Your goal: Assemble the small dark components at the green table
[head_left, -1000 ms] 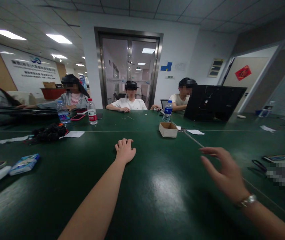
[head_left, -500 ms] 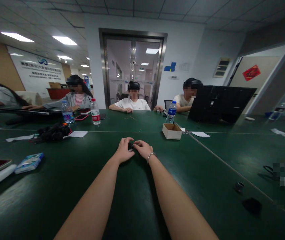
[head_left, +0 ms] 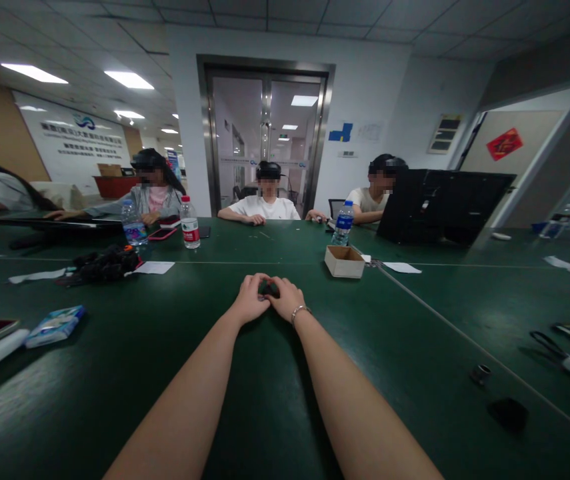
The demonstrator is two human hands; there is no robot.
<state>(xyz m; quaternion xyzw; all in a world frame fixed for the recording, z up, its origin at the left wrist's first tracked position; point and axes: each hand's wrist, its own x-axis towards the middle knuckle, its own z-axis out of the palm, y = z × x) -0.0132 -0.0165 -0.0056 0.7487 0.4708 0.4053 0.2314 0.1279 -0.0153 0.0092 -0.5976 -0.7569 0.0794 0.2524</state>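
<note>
Both my arms stretch out over the dark green table point(head_left: 175, 373). My left hand point(head_left: 251, 301) and my right hand point(head_left: 287, 299) meet at the table's middle, fingers curled together around a small dark object point(head_left: 268, 288) that is mostly hidden between them. A bracelet sits on my right wrist. I cannot make out what the object is.
A small cardboard box point(head_left: 345, 261) stands just beyond my hands. Water bottles point(head_left: 189, 224), a black bundle point(head_left: 102, 264), a blue packet point(head_left: 53, 325) and a phone lie at the left. A small metal ring point(head_left: 479, 373) and a black lump point(head_left: 507, 412) lie at the right. Several people sit across; a black laptop point(head_left: 439, 207) stands there.
My right hand swung in from the right and joined my left hand. Since half a second ago the two hands have closed more tightly around the dark object.
</note>
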